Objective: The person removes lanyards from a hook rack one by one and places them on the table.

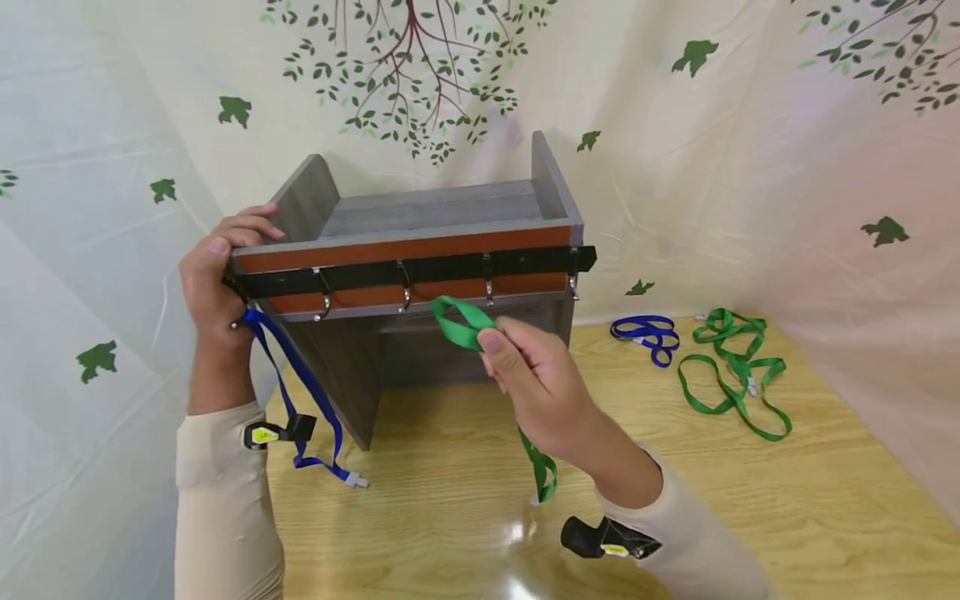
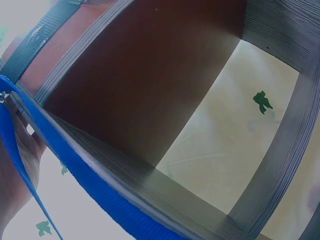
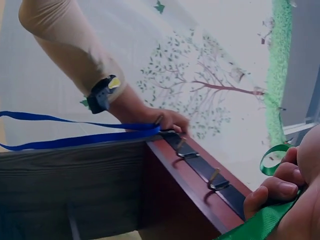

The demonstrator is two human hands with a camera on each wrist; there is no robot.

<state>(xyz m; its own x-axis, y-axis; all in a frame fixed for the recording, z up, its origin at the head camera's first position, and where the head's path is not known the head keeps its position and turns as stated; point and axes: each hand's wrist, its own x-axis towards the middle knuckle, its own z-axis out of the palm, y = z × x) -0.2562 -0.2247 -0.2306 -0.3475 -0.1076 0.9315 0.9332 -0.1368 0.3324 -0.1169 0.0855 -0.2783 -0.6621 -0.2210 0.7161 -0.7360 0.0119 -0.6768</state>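
My left hand [image 1: 213,279] grips the left end of a grey wooden shelf rack [image 1: 438,204], its fingers over the top corner. Beside that hand a blue lanyard [image 1: 306,375] hangs from the leftmost hook, its white clip end low near the table. In the left wrist view the blue strap [image 2: 107,197] crosses in front of the rack's side. My right hand [image 1: 543,387] pinches a green lanyard [image 1: 459,335] in front of the hooks, its loop standing out past the fingertips. The lanyard's other end dangles below the hand. Bare metal hooks [image 1: 407,296] line the black strip.
On the wood-grain table [image 1: 442,533], right of the rack, lie a coiled blue lanyard [image 1: 651,323] and loosely tangled green lanyards [image 1: 738,367]. A pale cloth backdrop [image 1: 637,192] with printed leaves and branches rises behind the rack and along both sides.
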